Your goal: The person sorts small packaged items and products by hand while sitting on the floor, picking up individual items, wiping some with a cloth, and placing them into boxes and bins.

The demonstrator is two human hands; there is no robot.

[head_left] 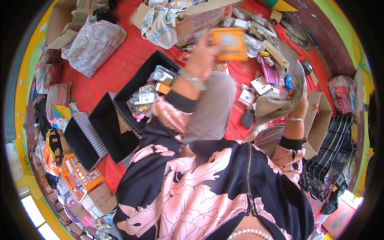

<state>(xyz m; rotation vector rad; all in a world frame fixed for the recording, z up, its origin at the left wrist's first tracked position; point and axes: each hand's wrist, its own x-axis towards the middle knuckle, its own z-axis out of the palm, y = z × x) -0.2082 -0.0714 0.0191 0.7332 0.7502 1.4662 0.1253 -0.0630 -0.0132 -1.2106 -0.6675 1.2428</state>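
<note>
Above the red floor covering [138,45], the left hand [205,57] grips a motion-blurred orange rectangular packet [229,45] near a large brown cardboard box [200,25]. The right hand [300,104] clutches a crumpled grey-beige cloth [276,105] beside a small white box [246,97].

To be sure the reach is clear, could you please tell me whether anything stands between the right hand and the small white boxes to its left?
Yes: the grey-beige cloth gripped by the right hand spreads between that hand and the small white boxes; whether it touches them is not clear.
</note>
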